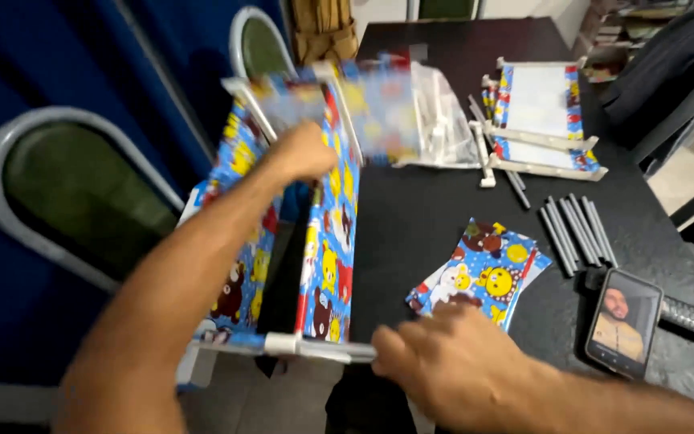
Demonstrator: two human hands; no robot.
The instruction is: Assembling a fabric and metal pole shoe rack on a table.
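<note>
Head view shows my left hand closed on the far end of a cartoon-print rack at nine o'clock on the black table, right hand pinching its near white rod.

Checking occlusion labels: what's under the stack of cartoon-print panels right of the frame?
The cartoon-print panels lie fanned on the black table, lower sheets showing at the edges. The right hand covers the near corner, so what's beneath there cannot be seen.
</note>
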